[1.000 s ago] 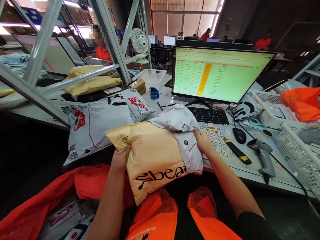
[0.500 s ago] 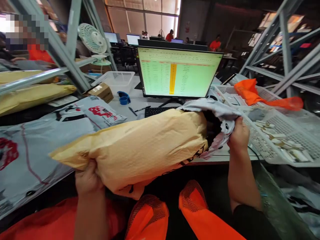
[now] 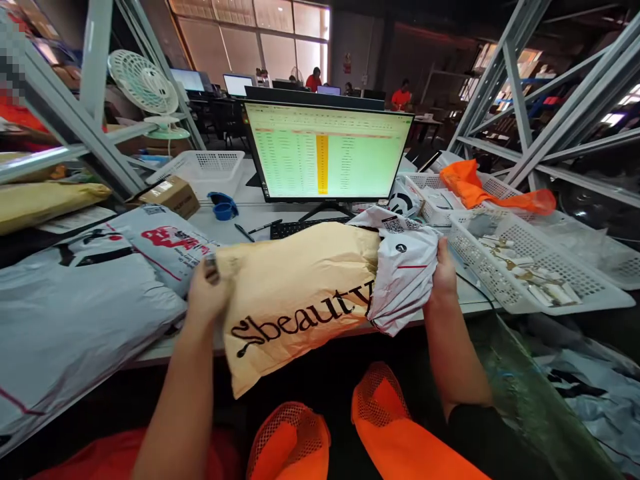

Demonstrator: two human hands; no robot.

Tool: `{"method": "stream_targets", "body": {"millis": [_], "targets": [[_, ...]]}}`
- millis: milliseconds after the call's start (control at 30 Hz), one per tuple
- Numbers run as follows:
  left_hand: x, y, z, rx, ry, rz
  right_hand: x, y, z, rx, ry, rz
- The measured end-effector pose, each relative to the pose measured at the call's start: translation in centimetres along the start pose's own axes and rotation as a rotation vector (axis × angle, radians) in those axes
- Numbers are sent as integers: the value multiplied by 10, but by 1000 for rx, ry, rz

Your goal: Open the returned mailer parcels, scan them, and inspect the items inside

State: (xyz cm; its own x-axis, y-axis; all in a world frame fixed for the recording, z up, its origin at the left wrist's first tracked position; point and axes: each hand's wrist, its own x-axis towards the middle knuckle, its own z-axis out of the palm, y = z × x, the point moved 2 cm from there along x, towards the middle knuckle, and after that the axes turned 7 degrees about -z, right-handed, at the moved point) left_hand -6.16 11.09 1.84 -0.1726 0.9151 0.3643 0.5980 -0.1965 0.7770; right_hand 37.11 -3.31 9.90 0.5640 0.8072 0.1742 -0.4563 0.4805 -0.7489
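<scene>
I hold a tan padded mailer point(image 3: 295, 293) printed "beauty" in front of me, over the desk's near edge. My left hand point(image 3: 207, 293) is closed on its left corner. Its right end sits inside a grey-white plastic courier bag point(image 3: 405, 267), and my right hand point(image 3: 443, 270) is closed on that bag's right side. The mailer's printed face is turned towards me.
A monitor point(image 3: 327, 153) with a green spreadsheet stands behind, a keyboard point(image 3: 295, 228) below it. Grey courier bags point(image 3: 85, 293) lie on the left. White baskets point(image 3: 530, 267) sit right, with an orange bag point(image 3: 480, 187) on one. Steel rack posts stand on both sides. People sit at far desks.
The view has swung right. The mailer turned from edge-on to showing its printed face, and the grey bag now covers its right end more closely.
</scene>
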Motion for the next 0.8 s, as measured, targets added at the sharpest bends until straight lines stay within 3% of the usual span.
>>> {"method": "stream_targets", "body": {"millis": [100,167,200,267,333,400,500,567,633,733,800], "targets": [[-48,49,16,43,-79,143,0,15,10,-51,-6,22],[-102,86,36,153,-385,483,2,23,15,-166,-50,12],[-128,100,45,240,-448,598,2,26,16,-232,-80,1],[-163,115,59,365,-438,671,1,27,15,-344,-120,-31],[-174,117,64,411,-380,673,-2,23,10,-416,-146,-61],[-162,112,59,377,-342,662,-7,12,4,-497,-226,-87],[-124,114,33,271,-294,600,-20,-7,1,-645,-488,-159],[-93,130,9,221,-257,504,-32,-15,10,-792,-680,-277],[-66,156,-15,171,-235,409,-40,-14,28,-1031,-780,-458],[-35,202,-44,50,-357,377,-30,-5,61,-1324,-651,-767],[-21,224,-58,5,-474,375,-11,-6,83,-1319,-559,-943]]}}
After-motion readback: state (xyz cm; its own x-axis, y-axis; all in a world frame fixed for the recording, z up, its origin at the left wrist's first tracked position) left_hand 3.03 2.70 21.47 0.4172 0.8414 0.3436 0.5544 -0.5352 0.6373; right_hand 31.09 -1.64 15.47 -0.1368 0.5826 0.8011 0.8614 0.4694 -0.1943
